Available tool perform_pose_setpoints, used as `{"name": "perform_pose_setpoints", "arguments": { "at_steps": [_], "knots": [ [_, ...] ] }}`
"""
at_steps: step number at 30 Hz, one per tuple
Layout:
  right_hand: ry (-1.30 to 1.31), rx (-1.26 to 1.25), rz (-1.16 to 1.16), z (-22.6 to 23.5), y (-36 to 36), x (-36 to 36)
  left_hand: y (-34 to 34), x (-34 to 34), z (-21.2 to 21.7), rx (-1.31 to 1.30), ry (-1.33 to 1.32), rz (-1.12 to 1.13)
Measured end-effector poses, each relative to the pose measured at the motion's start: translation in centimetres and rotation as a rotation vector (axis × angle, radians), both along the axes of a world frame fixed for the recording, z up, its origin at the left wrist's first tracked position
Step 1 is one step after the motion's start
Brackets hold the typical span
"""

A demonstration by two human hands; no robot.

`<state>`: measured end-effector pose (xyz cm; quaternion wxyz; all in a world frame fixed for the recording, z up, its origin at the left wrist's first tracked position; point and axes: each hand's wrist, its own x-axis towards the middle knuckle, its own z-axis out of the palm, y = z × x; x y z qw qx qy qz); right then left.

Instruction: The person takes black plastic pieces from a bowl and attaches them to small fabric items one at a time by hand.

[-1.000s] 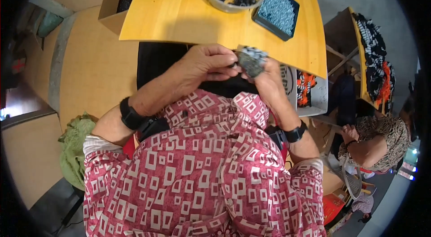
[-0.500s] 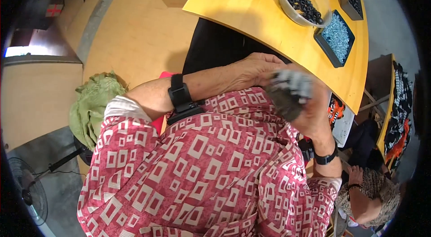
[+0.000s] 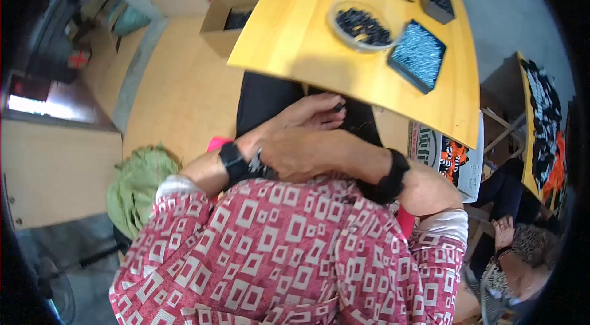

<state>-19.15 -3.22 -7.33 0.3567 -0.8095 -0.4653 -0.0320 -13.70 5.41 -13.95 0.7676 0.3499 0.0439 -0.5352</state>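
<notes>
My left hand [image 3: 314, 113] is in front of the table's near edge, above my lap. A small black piece [image 3: 338, 107] sits between its thumb and fingertips; its exact kind is too small to make out. My right hand [image 3: 287, 154] crosses over my left wrist, its fingers curled and mostly hidden. A grey and white piece [image 3: 255, 160] pokes out from under it, beside the black band [image 3: 233, 162] on my left forearm.
On the yellow table [image 3: 283, 36] stand a clear bowl [image 3: 337, 31] of black pieces, a black tray [image 3: 405, 78] of shiny clear pieces and a dark box [image 3: 437, 12]. A carton [image 3: 215, 36] is at the left. Another person's hand [image 3: 504, 231] shows at lower right.
My right hand has swung left across my left forearm, carrying the grey and white piece. My left hand has moved left and lower; a black piece now shows at its fingertips. The view has shifted.
</notes>
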Motion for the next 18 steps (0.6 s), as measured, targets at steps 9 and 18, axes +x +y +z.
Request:
{"name": "perform_pose_setpoints", "arguments": {
  "at_steps": [9,18],
  "knots": [
    [0.012,-0.196,-0.098,4.3,0.8,0.7,1.4,1.0,2.6,0.306,-0.344,-0.070],
    [0.214,-0.405,-0.006,5.1,-0.5,1.0,1.2,1.5,4.8,0.382,-0.434,-0.184]
  ]
}}
